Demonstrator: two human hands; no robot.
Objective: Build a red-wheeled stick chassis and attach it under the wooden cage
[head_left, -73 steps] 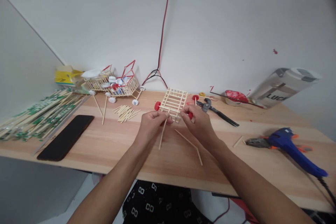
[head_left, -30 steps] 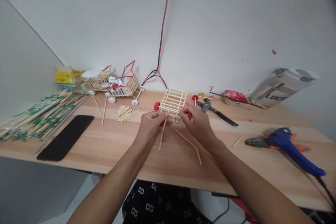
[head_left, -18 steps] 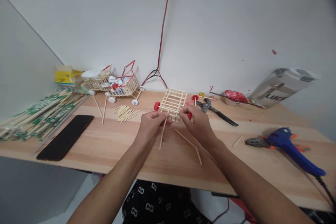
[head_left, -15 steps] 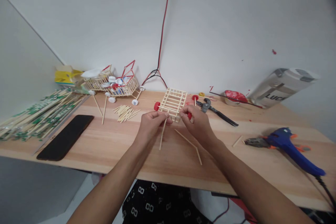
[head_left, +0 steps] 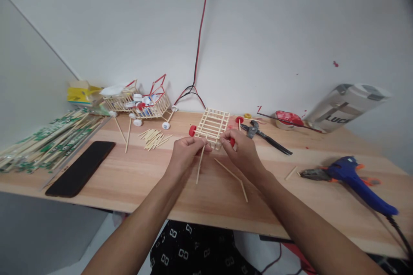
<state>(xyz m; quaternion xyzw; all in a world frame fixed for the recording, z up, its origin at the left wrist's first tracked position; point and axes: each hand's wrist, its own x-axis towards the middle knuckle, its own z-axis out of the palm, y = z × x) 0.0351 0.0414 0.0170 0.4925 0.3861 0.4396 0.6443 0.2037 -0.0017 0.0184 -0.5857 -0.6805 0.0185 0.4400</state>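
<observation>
A small lattice frame of pale wooden sticks (head_left: 213, 124) stands on the wooden table (head_left: 135, 180), with a red cap wheel (head_left: 192, 130) at its left corner. My left hand (head_left: 185, 154) is closed in a pinch on a loose wooden stick (head_left: 199, 166) that slants toward me, its top end against the frame's near edge. My right hand (head_left: 242, 150) is closed on the frame's near right corner, over another red cap wheel (head_left: 231, 141).
Pliers (head_left: 264, 135), a blue glue gun (head_left: 356, 178), a red-stained dish (head_left: 288, 118) and a grey bag lie right. Loose sticks (head_left: 232, 175), a short-stick pile (head_left: 155, 138), a black phone (head_left: 80, 167), wrapped chopsticks (head_left: 48, 137) and finished stick carts (head_left: 142, 103) lie left.
Hardly anything has moved. Both hands stay at the frame's near edge; my right hand has shifted very slightly left.
</observation>
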